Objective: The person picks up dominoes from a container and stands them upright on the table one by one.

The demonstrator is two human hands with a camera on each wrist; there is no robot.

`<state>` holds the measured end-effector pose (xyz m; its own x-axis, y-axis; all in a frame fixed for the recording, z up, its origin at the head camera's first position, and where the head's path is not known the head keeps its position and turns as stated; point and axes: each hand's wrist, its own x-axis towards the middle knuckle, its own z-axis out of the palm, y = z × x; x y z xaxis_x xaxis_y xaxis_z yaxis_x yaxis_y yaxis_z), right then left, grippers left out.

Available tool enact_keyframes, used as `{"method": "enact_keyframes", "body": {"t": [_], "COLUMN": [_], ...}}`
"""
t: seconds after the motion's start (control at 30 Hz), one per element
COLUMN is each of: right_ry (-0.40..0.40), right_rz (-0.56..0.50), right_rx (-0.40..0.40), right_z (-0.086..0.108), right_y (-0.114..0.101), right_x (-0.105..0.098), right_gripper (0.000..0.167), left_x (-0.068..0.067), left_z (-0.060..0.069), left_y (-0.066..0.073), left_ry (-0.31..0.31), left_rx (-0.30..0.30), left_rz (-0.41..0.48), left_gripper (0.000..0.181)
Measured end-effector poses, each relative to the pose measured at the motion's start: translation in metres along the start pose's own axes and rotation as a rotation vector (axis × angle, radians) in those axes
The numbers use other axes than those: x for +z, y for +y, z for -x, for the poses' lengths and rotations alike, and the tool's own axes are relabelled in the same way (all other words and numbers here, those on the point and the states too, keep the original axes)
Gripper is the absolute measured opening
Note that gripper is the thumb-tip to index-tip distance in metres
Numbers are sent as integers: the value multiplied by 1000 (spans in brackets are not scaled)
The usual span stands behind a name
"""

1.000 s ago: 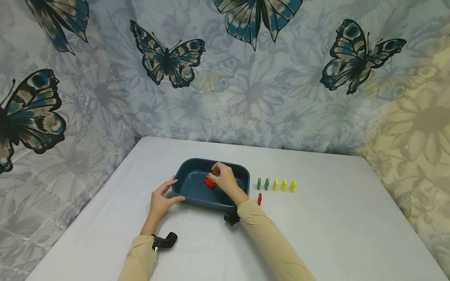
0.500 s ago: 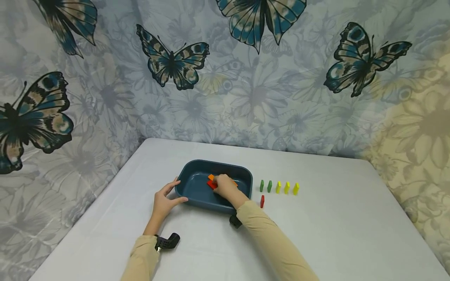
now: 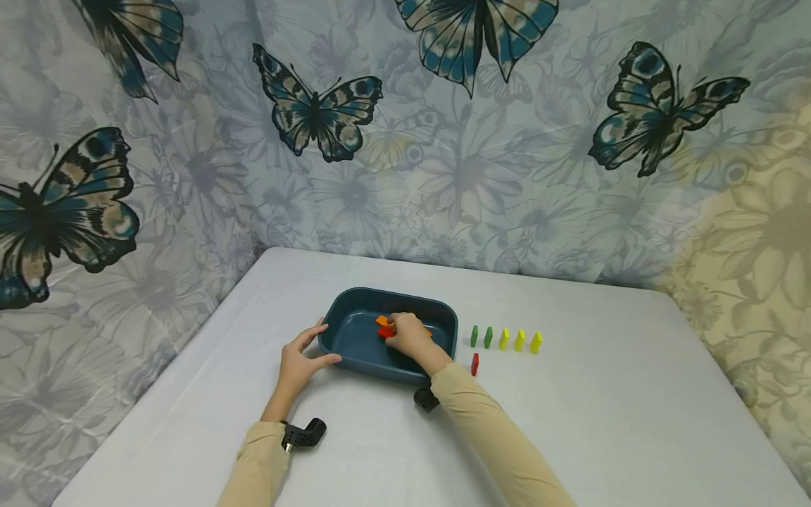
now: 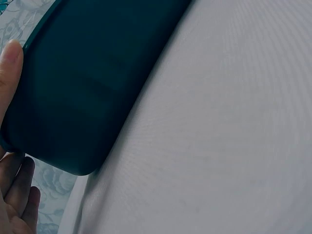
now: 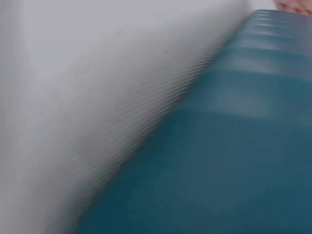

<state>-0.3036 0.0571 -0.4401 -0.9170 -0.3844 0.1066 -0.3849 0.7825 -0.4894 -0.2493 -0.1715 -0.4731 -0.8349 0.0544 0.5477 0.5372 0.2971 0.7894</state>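
A dark blue rectangular dish [image 3: 351,345] stands on the white table. My left hand [image 3: 302,360] rests at its left end, thumb against the near wall and fingers at the left rim, fairly straight. The left wrist view shows the thumb on the wall and the other fingers by the corner. Inside the dish, my right hand [image 3: 408,334] reaches down with bent fingers at a red block [image 3: 384,332]. An orange block [image 3: 381,320] lies just beyond, and more orange shows behind the hand. The fingertips are partly hidden, so whether they pinch a block cannot be told.
Right of the dish a row of small upright blocks stands apart: two green [image 3: 488,337] and three yellow [image 3: 519,341]. One red upright block [image 3: 475,364] stands nearer me. A butterfly-patterned cloth wall [image 3: 469,197] rises behind the table.
My right hand has lowered deeper into the dish and shifted slightly toward the near side, uncovering an orange block. My left hand stays at the dish's left end.
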Motion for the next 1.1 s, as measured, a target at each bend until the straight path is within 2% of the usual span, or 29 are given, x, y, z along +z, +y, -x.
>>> {"method": "enact_keyframes", "body": {"t": [0.07,0.13,0.2,0.33,0.47,0.57,0.6,0.63,0.8,0.87,1.1], "right_ry": [14,29,56,139,194,228,239,250,304,326,403], "right_rz": [-60,-118,-179,-299,-412,-488,-510,-522,-517,-511,-566], "right_rx": [18,19,10,-57,-135,-172,-173,-184,-189,-176,-113], "right_z": [1,2,5,13,23,33,39,44,69,74,95], "right_y": [0,0,0,-1,-1,-3,-6,-9,-21,-15,16], "right_x": [-2,-3,-6,-15,-34,-55,-64,-74,-109,-115,-114], "right_gripper": [31,28,25,22,24,25,26,26,27,27,28], "left_x": [1,1,2,2,1,0,0,0,0,0,-1], "left_z": [0,1,2,4,2,1,0,1,2,1,-1], "left_y": [-8,-14,-15,-1,14,15,11,5,4,12,14], "left_ry": [0,6,7,8,2,0,3,8,12,3,3], "left_rx": [-4,-33,-40,-44,-47,-62,-57,-54,-50,-58,-59], "left_rz": [-7,-4,-9,16,5,-2,-5,-3,-1,2,10], "left_gripper": [61,62,62,61,62,64,65,66,65,64,63]}}
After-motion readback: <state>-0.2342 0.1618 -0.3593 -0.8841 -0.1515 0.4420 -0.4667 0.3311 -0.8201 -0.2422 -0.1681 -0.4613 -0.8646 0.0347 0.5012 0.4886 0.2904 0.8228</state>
